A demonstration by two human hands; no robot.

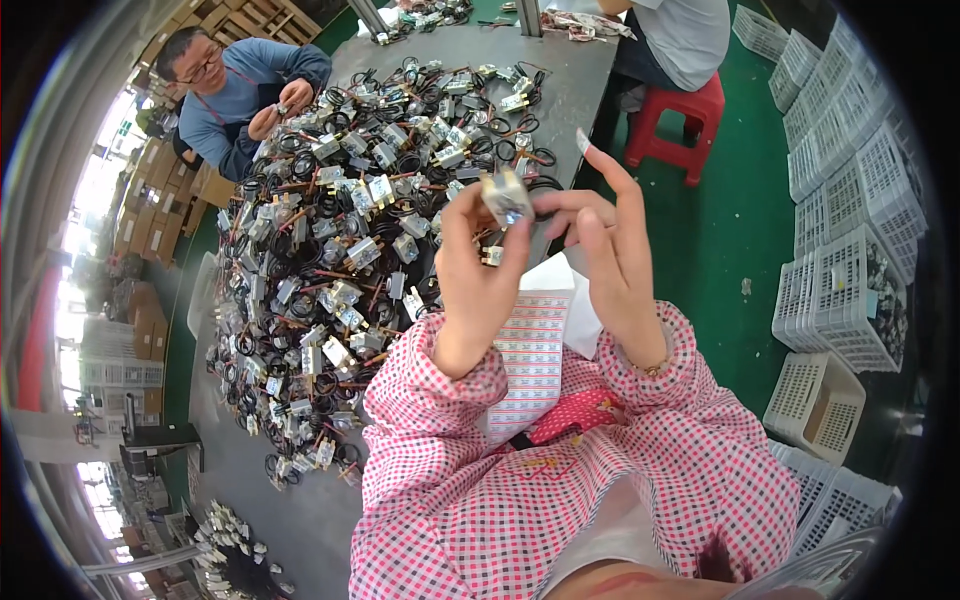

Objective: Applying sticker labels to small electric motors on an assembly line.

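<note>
Red-and-white checks over grey and green

Red-and-white checked fabric sleeves [640, 470] sit above a white paper sheet striped with red label rows [530, 360]; small silver-white metal parts with black coiled wires [330, 240] cover the grey tabletop [570, 70]; a red plastic stool [680, 120] and white lattice plastic crates [850, 290] stand on the green floor [740, 220].

The scene is viewed from a single head-worn fisheye camera, aimed steeply downward; the hands [540, 270] are seen close, the surface [560, 90] stretching ahead, edges bent.
</note>
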